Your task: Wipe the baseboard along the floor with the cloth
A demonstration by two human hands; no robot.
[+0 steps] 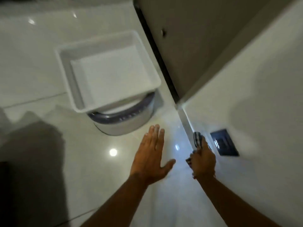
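A glossy white baseboard (185, 118) runs along the foot of the white wall, right of centre. My right hand (204, 161) grips a dark striped cloth (197, 139) and presses it against the baseboard. The cloth sticks out past my fingers, and another bit of it shows under my wrist. My left hand (151, 154) is flat on the shiny floor with fingers spread, holding nothing, a short way left of the right hand.
A white square tray (65, 63) rests on a round grey-rimmed container (121, 128) just ahead of my left hand. A black socket plate (224, 142) sits low on the wall. A grey door with a dark edge (164, 66) stands beyond.
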